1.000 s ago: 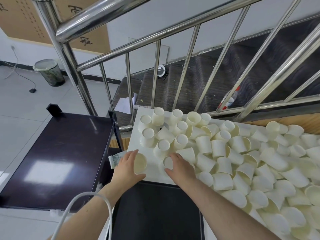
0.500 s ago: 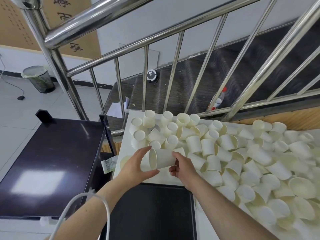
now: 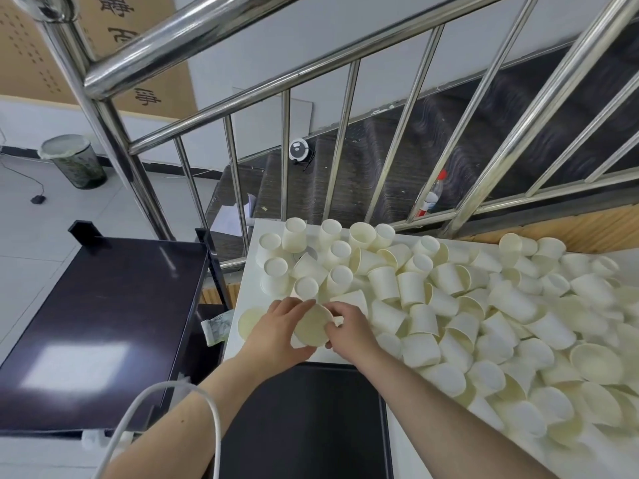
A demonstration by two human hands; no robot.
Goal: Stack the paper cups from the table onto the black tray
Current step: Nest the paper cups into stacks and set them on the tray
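Two bare forearms, no sleeves; left hand [image 3: 276, 335], right hand [image 3: 351, 331], no rings or watch

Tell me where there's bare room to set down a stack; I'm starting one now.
The black tray, just below both hands, is bare. A bare strip of white table runs along its left edge. Rightward, loose paper cups crowd everything.

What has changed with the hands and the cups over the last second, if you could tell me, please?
Both hands lifted off the table and came together. The left hand and the right hand now grip the held cups between them above the table's near edge, the open mouth facing the camera. The black tray still holds no cups, and the cup pile lies as before.
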